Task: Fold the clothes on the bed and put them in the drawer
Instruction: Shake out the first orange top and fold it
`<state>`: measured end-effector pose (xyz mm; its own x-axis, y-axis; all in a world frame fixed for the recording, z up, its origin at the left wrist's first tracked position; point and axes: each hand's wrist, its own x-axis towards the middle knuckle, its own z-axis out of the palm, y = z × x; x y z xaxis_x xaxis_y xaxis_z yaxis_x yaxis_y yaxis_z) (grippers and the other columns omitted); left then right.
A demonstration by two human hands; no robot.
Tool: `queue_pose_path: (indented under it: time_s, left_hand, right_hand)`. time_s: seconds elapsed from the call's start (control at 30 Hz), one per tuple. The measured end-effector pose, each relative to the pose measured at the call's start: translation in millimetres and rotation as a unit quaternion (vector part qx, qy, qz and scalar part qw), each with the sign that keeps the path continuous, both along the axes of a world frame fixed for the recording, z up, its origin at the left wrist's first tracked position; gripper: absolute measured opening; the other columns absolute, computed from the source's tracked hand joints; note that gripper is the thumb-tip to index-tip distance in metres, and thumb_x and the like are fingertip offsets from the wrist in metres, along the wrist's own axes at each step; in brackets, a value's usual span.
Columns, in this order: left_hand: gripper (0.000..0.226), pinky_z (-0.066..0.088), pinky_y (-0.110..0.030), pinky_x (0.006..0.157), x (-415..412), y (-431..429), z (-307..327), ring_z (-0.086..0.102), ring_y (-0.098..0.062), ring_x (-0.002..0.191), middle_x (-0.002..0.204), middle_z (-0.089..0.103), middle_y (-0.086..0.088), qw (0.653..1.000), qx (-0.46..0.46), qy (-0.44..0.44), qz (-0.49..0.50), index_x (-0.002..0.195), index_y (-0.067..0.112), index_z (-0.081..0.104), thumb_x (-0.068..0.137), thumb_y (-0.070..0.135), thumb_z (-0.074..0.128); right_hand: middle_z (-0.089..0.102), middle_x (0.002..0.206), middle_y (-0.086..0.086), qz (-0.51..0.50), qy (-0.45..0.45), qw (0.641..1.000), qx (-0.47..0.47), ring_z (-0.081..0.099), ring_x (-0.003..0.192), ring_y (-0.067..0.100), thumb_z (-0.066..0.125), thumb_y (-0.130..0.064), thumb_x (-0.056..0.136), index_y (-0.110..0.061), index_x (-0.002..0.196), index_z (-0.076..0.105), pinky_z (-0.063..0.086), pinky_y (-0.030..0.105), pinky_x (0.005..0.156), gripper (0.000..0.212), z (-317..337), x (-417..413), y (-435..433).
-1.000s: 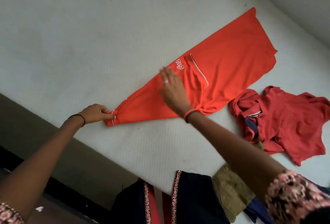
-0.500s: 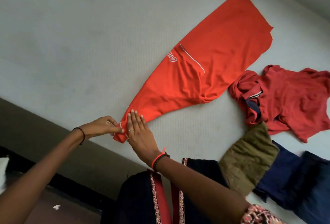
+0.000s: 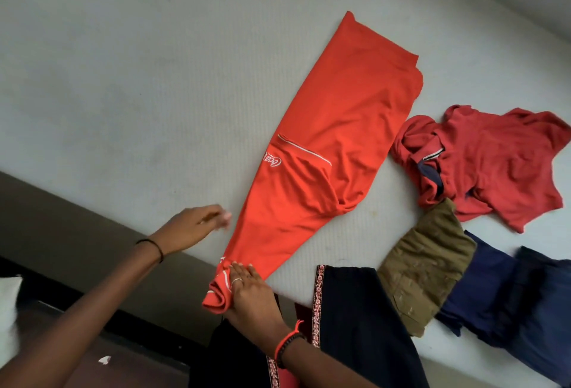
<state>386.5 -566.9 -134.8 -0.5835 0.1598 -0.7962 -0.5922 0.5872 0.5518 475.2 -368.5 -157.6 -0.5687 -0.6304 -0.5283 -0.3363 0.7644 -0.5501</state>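
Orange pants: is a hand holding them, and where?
Yes. The right hand grips the orange pants by the bunched cuff; the left hand holds nothing.

A thin black band circles my left wrist at lower left; my right hand wears a silver ring, with an orange thread and black beaded bracelet at the wrist. Bottom centre, my dark garment shows red patterned trim.

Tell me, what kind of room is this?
Probably a bedroom. A wide white mattress fills most of the view, and clothes lie on it waiting to be folded: a long orange garment and a crumpled red shirt.
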Motion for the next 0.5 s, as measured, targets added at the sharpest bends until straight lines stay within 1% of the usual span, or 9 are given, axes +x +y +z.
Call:
queue_pose_path:
  time_s: [0.07, 0.1, 0.17, 0.2, 0.27, 0.33, 0.4, 0.43, 0.5]
  left_hand:
    - [0.061, 0.041, -0.025, 0.103, -13, 20, -1, 0.060, 0.004, 0.107, 0.104, 0.070, 0.018, 0.992, 0.094, 0.077, 0.042, 0.094, 0.029, 0.071, 0.078, 0.077, 0.036]
    - [0.064, 0.039, -0.020, 0.104, -19, 32, -5, 0.058, 0.003, 0.112, 0.107, 0.070, 0.016, 0.987, 0.140, 0.068, 0.040, 0.096, 0.027, 0.073, 0.079, 0.077, 0.037]
    - [0.076, 0.037, -0.017, 0.104, -29, 52, -13, 0.059, -0.002, 0.113, 0.107, 0.071, 0.010, 0.980, 0.191, 0.004, 0.050, 0.099, 0.017, 0.074, 0.076, 0.080, 0.037]
    - [0.083, 0.038, -0.018, 0.103, -31, 57, -21, 0.062, -0.005, 0.110, 0.105, 0.072, 0.005, 0.977, 0.199, -0.035, 0.069, 0.099, 0.013, 0.075, 0.073, 0.083, 0.037]
    - [0.095, 0.041, -0.021, 0.099, -32, 58, -37, 0.067, -0.011, 0.102, 0.098, 0.074, -0.002, 0.973, 0.194, -0.092, 0.090, 0.095, 0.010, 0.075, 0.064, 0.091, 0.036]
    - [0.099, 0.043, -0.020, 0.091, -30, 54, -47, 0.068, -0.008, 0.090, 0.088, 0.075, 0.002, 0.980, 0.147, -0.100, 0.088, 0.085, 0.018, 0.077, 0.053, 0.099, 0.028]
    - [0.099, 0.042, -0.022, 0.086, -30, 50, -55, 0.064, -0.002, 0.080, 0.081, 0.073, 0.009, 0.984, 0.109, -0.100, 0.094, 0.075, 0.027, 0.075, 0.046, 0.103, 0.018]
    - [0.102, 0.042, -0.025, 0.091, -32, 50, -58, 0.064, -0.001, 0.085, 0.087, 0.072, 0.009, 0.984, 0.109, -0.101, 0.103, 0.081, 0.028, 0.075, 0.046, 0.103, 0.015]
    - [0.117, 0.035, -0.035, 0.108, -34, 50, -65, 0.060, -0.011, 0.109, 0.116, 0.067, 0.002, 0.981, 0.113, -0.105, 0.116, 0.113, 0.024, 0.068, 0.047, 0.103, 0.012]
  right_hand:
    - [0.059, 0.129, 0.015, -0.031, -0.057, 0.997, -0.039, 0.056, 0.120, 0.025, 0.072, -0.043, 0.073, -0.001, 0.126, 0.055, 0.030, 0.030, 0.111, 0.070, 10, -5, 1]
    - [0.056, 0.132, 0.016, -0.055, -0.116, 0.990, -0.050, 0.052, 0.123, 0.028, 0.063, -0.043, 0.082, -0.002, 0.130, 0.051, 0.026, 0.028, 0.113, 0.064, 17, -13, 2]
    - [0.064, 0.112, 0.013, -0.106, -0.168, 0.978, -0.067, 0.058, 0.106, 0.029, 0.054, -0.049, 0.085, -0.008, 0.111, 0.058, 0.040, 0.031, 0.091, 0.049, 25, -31, 7]
    - [0.067, 0.097, 0.011, -0.121, -0.192, 0.971, -0.074, 0.061, 0.091, 0.027, 0.055, -0.051, 0.083, -0.010, 0.097, 0.059, 0.042, 0.034, 0.076, 0.044, 32, -45, 9]
    - [0.061, 0.074, 0.001, -0.146, -0.253, 0.950, -0.111, 0.057, 0.069, 0.011, 0.053, -0.052, 0.073, -0.011, 0.081, 0.060, 0.043, 0.035, 0.066, 0.042, 41, -76, 18]
    - [0.055, 0.071, -0.005, -0.183, -0.308, 0.924, -0.136, 0.048, 0.065, 0.003, 0.056, -0.042, 0.070, -0.011, 0.079, 0.065, 0.043, 0.026, 0.063, 0.034, 38, -115, 30]
    - [0.055, 0.077, 0.002, -0.217, -0.322, 0.915, -0.106, 0.049, 0.072, 0.011, 0.064, -0.025, 0.077, 0.004, 0.087, 0.065, 0.042, 0.023, 0.062, 0.031, 16, -162, 46]
    - [0.054, 0.079, 0.004, -0.229, -0.327, 0.912, -0.095, 0.048, 0.075, 0.013, 0.068, -0.025, 0.078, 0.008, 0.088, 0.063, 0.041, 0.027, 0.066, 0.034, 5, -185, 53]
    - [0.053, 0.073, 0.001, -0.242, -0.352, 0.902, -0.068, 0.047, 0.070, 0.015, 0.073, -0.032, 0.075, 0.003, 0.072, 0.059, 0.037, 0.032, 0.066, 0.038, -14, -220, 63]
